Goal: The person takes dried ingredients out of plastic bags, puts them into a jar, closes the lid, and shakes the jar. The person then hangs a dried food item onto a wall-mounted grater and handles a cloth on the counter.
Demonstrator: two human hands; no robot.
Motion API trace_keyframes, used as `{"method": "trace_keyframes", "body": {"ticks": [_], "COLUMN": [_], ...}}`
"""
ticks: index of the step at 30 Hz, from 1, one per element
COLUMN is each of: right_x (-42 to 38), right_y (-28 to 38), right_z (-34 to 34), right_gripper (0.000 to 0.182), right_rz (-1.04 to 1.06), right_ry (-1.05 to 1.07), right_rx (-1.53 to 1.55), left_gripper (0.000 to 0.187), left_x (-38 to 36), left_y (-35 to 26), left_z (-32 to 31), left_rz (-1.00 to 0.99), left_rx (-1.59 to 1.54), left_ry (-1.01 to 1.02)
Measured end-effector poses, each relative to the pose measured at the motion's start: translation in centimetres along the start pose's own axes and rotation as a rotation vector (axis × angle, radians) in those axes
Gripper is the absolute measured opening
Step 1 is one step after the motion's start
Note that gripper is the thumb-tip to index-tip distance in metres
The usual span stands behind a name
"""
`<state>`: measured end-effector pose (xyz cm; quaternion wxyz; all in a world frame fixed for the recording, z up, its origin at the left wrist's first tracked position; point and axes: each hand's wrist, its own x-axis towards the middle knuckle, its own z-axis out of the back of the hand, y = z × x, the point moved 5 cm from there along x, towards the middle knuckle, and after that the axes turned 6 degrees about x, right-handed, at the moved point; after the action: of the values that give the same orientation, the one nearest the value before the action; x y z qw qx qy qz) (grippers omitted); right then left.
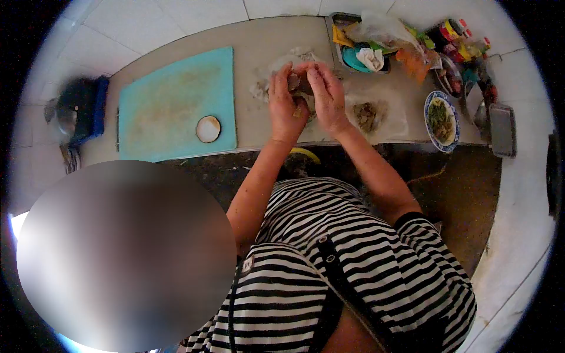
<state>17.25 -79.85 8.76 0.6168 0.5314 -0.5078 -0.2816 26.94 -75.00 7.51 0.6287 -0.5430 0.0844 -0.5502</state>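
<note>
My left hand [286,105] and my right hand [329,98] are raised close together over the worktop, fingers curved toward each other. Between them is a dark brown lump [301,80]; its kind cannot be made out, since the fingers cover much of it. A smaller yellowish-brown bit [301,110] shows at the left palm. Crumpled whitish material [259,90] lies on the counter behind and beside the hands. To the right of my right hand, a brown clumped heap [367,116] rests on what looks like a thin clear sheet.
A turquoise cutting board [176,76] lies left, bearing a small round white dish or lid [208,129]. A blue-rimmed bowl of greens [440,120] stands right, near the counter's front edge. Behind are a metal tray [336,54] with bags, and several bottles [453,30]. A dark blue rack [100,106] stands far left.
</note>
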Motion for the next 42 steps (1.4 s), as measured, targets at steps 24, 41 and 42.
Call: {"method": "trace_keyframes", "body": {"ticks": [24, 41, 42], "right_x": [-1.4, -0.6, -0.6], "right_y": [0.4, -0.5, -0.7], "right_z": [-0.1, 1.3, 1.5], "right_gripper": [0.046, 0.056, 0.056], "right_rz": [0.171, -0.283, -0.275], "right_ry": [0.081, 0.068, 0.054], "right_rx": [0.004, 0.574, 0.561], "left_gripper": [0.075, 0.074, 0.073], "left_x": [-1.2, -1.0, -1.1], "left_y": [0.3, -0.9, -0.4], "left_z": [-1.0, -0.5, -0.6], "left_rz": [-0.061, 0.042, 0.075], "left_rx": [0.106, -0.293, -0.354], "left_ry": [0.174, 0.179, 0.160]}}
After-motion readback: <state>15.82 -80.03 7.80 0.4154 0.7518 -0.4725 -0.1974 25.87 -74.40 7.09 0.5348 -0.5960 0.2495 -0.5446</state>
